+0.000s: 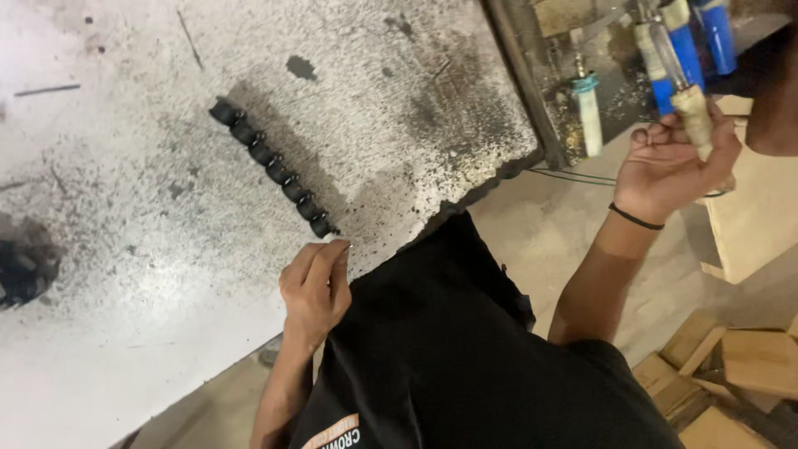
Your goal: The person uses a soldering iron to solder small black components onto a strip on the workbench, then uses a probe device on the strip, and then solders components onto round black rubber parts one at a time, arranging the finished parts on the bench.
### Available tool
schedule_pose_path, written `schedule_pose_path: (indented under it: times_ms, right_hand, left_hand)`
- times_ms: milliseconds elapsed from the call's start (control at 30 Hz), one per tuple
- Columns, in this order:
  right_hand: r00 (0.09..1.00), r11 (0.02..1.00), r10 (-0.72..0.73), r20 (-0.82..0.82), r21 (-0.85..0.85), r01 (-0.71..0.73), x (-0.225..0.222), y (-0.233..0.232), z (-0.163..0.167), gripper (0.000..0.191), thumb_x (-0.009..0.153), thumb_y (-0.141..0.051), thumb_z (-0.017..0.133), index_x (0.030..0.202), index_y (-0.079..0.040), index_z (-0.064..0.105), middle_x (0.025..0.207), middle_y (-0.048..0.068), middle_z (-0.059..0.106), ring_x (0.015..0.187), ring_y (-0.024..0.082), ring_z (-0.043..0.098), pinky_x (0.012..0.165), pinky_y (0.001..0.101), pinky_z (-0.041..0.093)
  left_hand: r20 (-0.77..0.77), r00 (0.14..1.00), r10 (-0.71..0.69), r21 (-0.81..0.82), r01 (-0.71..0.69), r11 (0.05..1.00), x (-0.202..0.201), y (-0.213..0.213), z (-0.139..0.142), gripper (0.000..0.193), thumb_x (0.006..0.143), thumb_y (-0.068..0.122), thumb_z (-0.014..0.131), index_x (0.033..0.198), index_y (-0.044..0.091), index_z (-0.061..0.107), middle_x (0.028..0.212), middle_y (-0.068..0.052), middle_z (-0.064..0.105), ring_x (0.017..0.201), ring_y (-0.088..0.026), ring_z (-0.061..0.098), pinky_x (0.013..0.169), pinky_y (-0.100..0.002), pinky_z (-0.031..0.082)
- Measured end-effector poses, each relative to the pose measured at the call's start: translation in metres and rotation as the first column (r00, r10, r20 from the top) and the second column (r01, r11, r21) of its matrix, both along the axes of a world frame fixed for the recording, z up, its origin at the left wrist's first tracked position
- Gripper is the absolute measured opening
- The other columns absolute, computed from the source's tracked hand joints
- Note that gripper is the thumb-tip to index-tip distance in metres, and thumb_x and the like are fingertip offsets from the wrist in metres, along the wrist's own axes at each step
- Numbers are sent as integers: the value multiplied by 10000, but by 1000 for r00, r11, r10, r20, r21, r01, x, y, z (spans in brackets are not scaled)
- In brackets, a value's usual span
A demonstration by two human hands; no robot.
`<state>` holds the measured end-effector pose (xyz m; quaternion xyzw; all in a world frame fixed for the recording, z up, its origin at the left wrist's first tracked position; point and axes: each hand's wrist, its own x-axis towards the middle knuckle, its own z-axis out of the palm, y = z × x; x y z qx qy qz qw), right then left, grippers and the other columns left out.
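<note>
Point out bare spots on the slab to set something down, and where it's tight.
Free: the pale slab below-left of the row of black pieces, and the stretch above that row. Tight: the slab's near edge, where the left hand pinches the row's end. The right hand holds a wooden-handled tool off the slab, beside crowded blue-handled tools.

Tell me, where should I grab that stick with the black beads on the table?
Take the rod of black beads by its bare pale tip nearest the table's edge, where the left hand already pinches it. The beads probably look sooty and knobbly, so the thin bare end likely gives a cleaner grip. Come from the table's near edge, along the rod's line.
</note>
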<state>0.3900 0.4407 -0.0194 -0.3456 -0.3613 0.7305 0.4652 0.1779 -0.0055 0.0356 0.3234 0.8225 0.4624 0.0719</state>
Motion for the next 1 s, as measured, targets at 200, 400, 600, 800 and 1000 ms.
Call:
schedule_pose_path:
  times_ms: [200,400,600,800,1000]
  right_hand:
    - [986,936,42,-160,-338,-95,-26,7,-1,477,1017,-441,635,1147,18,649,959,143,716,852,225,677,762,347,543]
    - [887,854,452,-91,-242,-460,-63,0,19,442,1082,-290,616,1260,104,709,1021,178,745,878,214,728,789,300,585]
    - [490,510,-415,766,642,-572,-76,90,31,166,991,49,657,1117,33,765,1039,199,781,896,324,708,777,408,526]
    - [310,223,-635,708,551,-804,-32,125,9,234,852,-54,764,1036,14,636,1155,241,606,1130,452,579,989,517,474]
    - [391,345,-541,745,620,-704,31,16,39,264,1034,-149,802,1134,28,634,997,185,586,803,318,519,721,401,410]
  left_hand:
    - [-14,999,-49,33,49,998,4,14,-5,207,860,-84,727,1029,29,689,882,-109,683,720,-268,681,598,-362,525]
    - [-24,1000,3,-4,-3,1000,10,13,-2,201,862,-88,730,1023,31,704,840,-106,678,647,-252,646,554,-355,491]
    - [4,997,78,41,-78,996,11,9,3,186,879,-91,733,1015,30,691,812,-108,679,606,-238,624,540,-346,480]
    - [-110,993,-34,162,52,985,4,24,12,199,865,-67,738,1032,24,683,841,-106,682,670,-245,663,578,-349,512]
    - [190,977,-94,184,59,981,1,40,11,136,879,-57,722,995,14,724,827,-110,726,579,-213,647,529,-329,512]
